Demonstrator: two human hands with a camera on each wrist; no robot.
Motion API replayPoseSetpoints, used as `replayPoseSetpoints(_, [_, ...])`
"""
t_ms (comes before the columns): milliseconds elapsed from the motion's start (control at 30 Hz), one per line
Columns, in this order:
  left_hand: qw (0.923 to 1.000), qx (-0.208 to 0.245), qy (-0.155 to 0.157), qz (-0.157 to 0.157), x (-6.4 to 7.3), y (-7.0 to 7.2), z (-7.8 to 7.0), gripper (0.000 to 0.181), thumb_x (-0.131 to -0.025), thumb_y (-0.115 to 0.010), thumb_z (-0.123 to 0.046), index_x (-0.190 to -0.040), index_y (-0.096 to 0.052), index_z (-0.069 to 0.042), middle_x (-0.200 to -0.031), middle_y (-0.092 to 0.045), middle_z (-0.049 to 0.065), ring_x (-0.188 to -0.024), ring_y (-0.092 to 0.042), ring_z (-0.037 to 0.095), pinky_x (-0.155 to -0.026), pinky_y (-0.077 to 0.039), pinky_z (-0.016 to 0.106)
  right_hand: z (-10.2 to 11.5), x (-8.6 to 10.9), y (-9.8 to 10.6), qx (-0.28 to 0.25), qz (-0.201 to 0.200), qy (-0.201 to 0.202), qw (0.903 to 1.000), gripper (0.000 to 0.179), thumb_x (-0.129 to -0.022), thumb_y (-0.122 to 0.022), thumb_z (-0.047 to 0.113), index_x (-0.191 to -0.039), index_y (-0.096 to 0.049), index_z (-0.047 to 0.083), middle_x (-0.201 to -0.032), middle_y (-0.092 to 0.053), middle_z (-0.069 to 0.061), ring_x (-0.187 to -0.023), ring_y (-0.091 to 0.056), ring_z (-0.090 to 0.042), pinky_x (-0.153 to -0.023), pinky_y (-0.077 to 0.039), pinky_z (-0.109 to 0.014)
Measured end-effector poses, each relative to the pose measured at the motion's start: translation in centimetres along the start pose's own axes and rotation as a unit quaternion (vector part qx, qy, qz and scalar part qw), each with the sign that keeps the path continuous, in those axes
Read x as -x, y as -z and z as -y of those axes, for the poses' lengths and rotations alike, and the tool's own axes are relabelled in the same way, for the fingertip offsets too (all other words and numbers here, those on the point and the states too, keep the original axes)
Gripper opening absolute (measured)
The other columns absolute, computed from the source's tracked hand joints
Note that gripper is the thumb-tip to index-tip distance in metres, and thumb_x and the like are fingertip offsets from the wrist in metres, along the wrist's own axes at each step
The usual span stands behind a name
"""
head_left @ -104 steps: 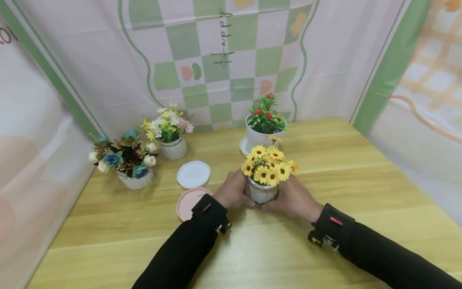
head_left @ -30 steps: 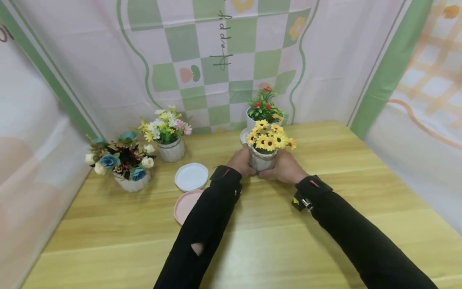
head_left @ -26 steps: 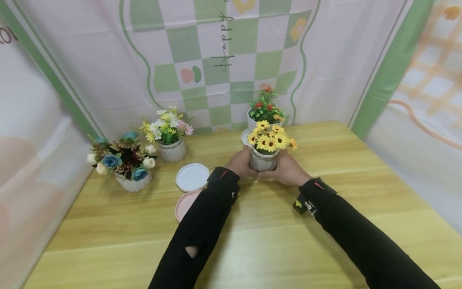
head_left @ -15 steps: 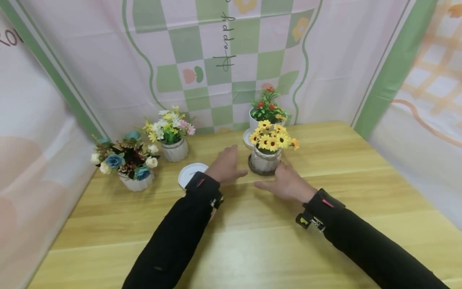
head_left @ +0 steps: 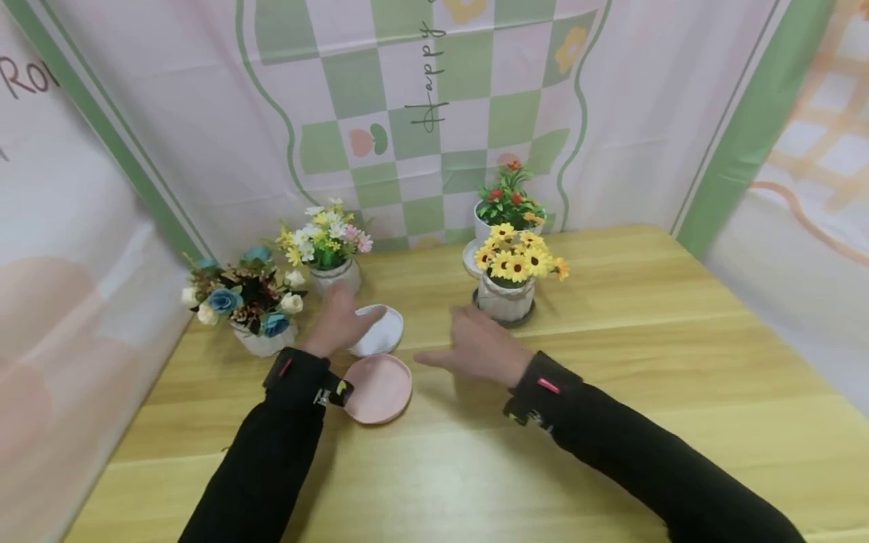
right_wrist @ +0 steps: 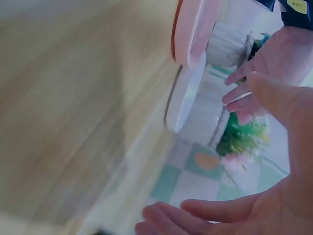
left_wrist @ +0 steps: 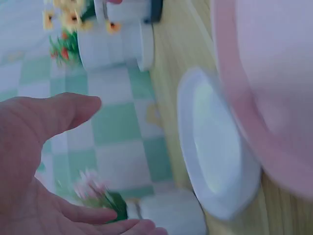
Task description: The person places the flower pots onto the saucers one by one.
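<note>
My left hand (head_left: 337,323) hangs over the table beside the white saucer (head_left: 384,332), in front of the pot of white, yellow and pink flowers (head_left: 327,240); its thumb and fingers are spread and hold nothing. My right hand (head_left: 478,348) is in the air between the pink saucer (head_left: 379,389) and the pot of yellow daisies (head_left: 508,302). The thumb points left and the hand holds nothing. That daisy pot stands upright on a dark saucer (head_left: 529,313). In the left wrist view the white saucer (left_wrist: 215,142) lies close by the pink one (left_wrist: 239,93).
A pot of blue and cream roses (head_left: 261,343) stands at the left. Behind the daisies, a white pot with red flowers (head_left: 483,226) is on a white saucer (head_left: 471,259). A checked cloth (head_left: 414,173) hangs along the back of the wooden table (head_left: 631,317).
Both hands first held the daisy pot and moved it back toward the red-flower pot. They have let go of it. Both hands have since moved left, the left one further.
</note>
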State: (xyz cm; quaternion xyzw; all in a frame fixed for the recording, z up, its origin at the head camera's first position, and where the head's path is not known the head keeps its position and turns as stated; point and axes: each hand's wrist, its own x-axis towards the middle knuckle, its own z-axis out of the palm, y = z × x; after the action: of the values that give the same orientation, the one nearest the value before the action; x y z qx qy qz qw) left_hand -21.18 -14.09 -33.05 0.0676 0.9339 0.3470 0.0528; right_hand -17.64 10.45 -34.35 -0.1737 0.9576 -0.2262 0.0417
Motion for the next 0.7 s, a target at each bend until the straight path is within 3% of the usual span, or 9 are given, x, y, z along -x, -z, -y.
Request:
replayPoseSetpoints(67, [0.9998,0.003,0.018,-0.008,-0.5,0.4,0.8,0.086,-0.106,-0.062,-0.033,-0.162,-0.017,0.013,-0.171,-0.01,0.038,-0.161,-0.014,0.05,-0.132,-0.02,0.06,0.9,-1.3,-0.9,-0.01,0.011,0.008,0.9999,0.105,-0.086,-0.075,0.069,-0.141,-0.052,-0.017,-0.137,-0.061,-0.037,-0.123,-0.064,-0.044,-0.105,-0.056,-0.055])
replayPoseSetpoints(167, [0.9982,0.014,0.055,-0.02,-1.4,0.8,1.6,0.095,-0.105,-0.06,-0.037,-0.162,-0.007,0.015,-0.17,-0.005,0.04,-0.161,-0.009,0.052,-0.132,-0.017,0.062,2.2,-3.4,-2.2,-0.034,0.024,0.012,0.9991,0.108,-0.084,-0.077,0.069,-0.146,-0.048,-0.015,-0.142,-0.057,-0.035,-0.129,-0.06,-0.043,-0.107,-0.054,-0.054])
replayPoseSetpoints(300, [0.9918,0.054,0.115,-0.014,-2.8,1.0,2.3,0.112,-0.104,-0.059,-0.044,-0.16,0.022,0.01,-0.17,0.01,0.039,-0.162,0.001,0.052,-0.133,-0.015,0.062,3.6,-5.8,-3.9,-0.046,0.023,-0.006,0.9987,0.104,-0.082,-0.079,0.068,-0.143,-0.05,-0.011,-0.137,-0.06,-0.028,-0.121,-0.061,-0.038,-0.1,-0.057,-0.049])
replayPoseSetpoints(433, [0.9849,0.085,0.15,-0.017,-5.1,0.9,3.9,0.122,-0.102,-0.062,-0.046,-0.156,0.035,0.004,-0.171,0.01,0.038,-0.162,-0.001,0.05,-0.133,-0.016,0.059,4.7,-7.4,-5.0,-0.016,0.025,-0.032,0.999,0.105,-0.081,-0.078,0.071,-0.144,-0.05,-0.007,-0.132,-0.061,-0.023,-0.117,-0.062,-0.036,-0.094,-0.06,-0.047])
replayPoseSetpoints(533, [0.9786,0.122,0.157,-0.053,-6.7,0.7,5.2,0.127,-0.096,-0.069,-0.043,-0.159,0.031,0.003,-0.173,0.0,0.036,-0.162,-0.01,0.048,-0.134,-0.02,0.055,5.7,-8.0,-5.4,0.019,0.027,-0.047,0.9983,0.104,-0.079,-0.079,0.071,-0.145,-0.05,-0.005,-0.134,-0.059,-0.021,-0.121,-0.06,-0.034,-0.094,-0.06,-0.047])
replayPoseSetpoints(700, [0.9536,0.234,0.147,-0.119,-7.8,0.7,6.1,0.121,-0.092,-0.077,-0.033,-0.166,0.013,-0.002,-0.173,-0.021,0.026,-0.161,-0.025,0.041,-0.132,-0.028,0.049,7.5,-8.0,-5.5,0.093,0.028,-0.055,0.9938,0.11,-0.075,-0.081,0.074,-0.148,-0.049,-0.003,-0.142,-0.056,-0.019,-0.13,-0.056,-0.033,-0.097,-0.059,-0.046])
